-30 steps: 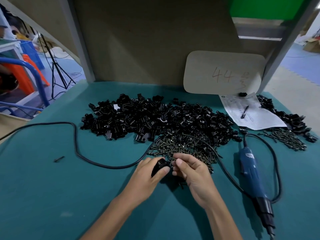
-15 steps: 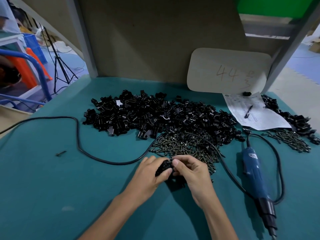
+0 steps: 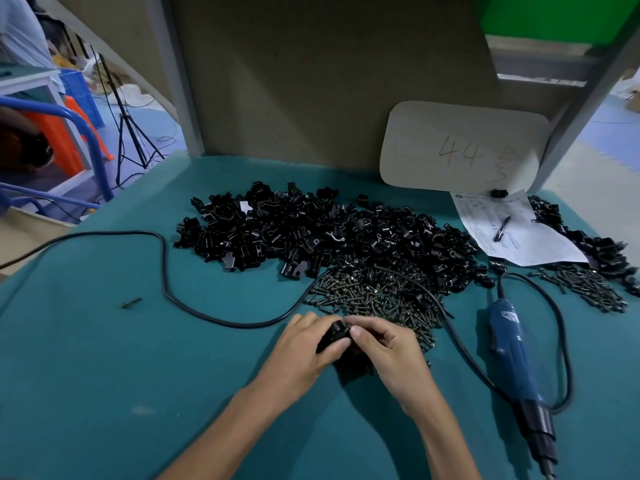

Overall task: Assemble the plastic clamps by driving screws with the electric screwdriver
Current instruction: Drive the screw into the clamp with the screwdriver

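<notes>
Clamp: small black plastic clamp [image 3: 334,336] was between your hands, toward the bench's front edge.
Left hand [image 3: 304,351]: your fingers and thumb curled round it.
Right hand [image 3: 388,351]: your curled fingers pinched its right side.
Screws: dark metal screw pile [image 3: 374,296] lay just behind.
Screwdriver: blue electric screwdriver [image 3: 512,355] lay near the right edge.

The table [image 3: 104,375] carries a matt teal covering, cloth-like and smooth; the clamp parts [image 3: 311,233] heaped on it are glossy black plastic with sharp highlights; the screws [image 3: 374,296] are dark metal with a dull sheen; the screwdriver [image 3: 512,348] has a smooth, slightly glossy blue plastic body and a black plastic nose; its cable [image 3: 166,271] is smooth black rubber or plastic; the sheet [image 3: 512,233] is matt white printed paper; the card [image 3: 464,147] is matt beige.
</notes>
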`<action>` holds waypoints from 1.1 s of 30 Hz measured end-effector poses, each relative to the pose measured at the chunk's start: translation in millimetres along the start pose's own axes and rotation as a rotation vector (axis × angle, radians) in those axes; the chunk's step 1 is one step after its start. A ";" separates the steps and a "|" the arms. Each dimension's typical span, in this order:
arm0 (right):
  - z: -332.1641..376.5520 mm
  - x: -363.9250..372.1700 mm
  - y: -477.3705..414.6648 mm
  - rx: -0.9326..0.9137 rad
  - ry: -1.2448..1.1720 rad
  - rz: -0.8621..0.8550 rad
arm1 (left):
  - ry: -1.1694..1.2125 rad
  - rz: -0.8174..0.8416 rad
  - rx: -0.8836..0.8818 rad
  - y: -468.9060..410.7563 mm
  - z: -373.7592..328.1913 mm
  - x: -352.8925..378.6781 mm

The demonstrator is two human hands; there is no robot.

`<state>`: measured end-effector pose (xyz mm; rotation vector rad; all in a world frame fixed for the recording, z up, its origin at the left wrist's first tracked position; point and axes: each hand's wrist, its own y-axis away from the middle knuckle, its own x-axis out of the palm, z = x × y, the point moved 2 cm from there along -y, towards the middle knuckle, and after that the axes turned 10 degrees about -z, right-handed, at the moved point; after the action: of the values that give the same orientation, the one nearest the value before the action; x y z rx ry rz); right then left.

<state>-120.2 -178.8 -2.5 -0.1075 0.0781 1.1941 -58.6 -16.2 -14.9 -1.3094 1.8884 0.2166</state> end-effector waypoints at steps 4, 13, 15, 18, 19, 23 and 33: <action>4.9 -5.4 -6.3 -0.031 0.161 0.026 | 0.001 -0.008 0.004 1.4 -0.2 0.2; 24.7 -7.5 -18.3 -0.144 0.671 0.191 | -0.029 0.010 0.031 3.3 1.8 3.6; 27.7 -4.1 -17.3 -0.146 0.727 0.214 | -0.040 0.008 0.040 3.7 1.3 3.8; 32.4 -4.7 -14.2 -0.141 0.793 0.217 | -0.044 0.004 0.043 3.5 -0.2 2.6; 34.9 -12.0 -14.4 -0.146 0.819 0.184 | -0.047 -0.003 0.038 3.6 -0.5 1.8; 36.7 -92.2 -11.0 -0.153 0.994 -0.303 | -0.066 -0.026 0.005 5.3 -1.7 -0.7; 11.3 -191.1 12.0 0.353 0.550 -0.473 | -0.085 -0.049 0.038 6.9 -4.2 -0.4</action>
<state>-201.4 -349.5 30.6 -0.1326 0.7053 0.6383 -66.5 -15.1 -13.9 -1.2994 1.7783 0.2068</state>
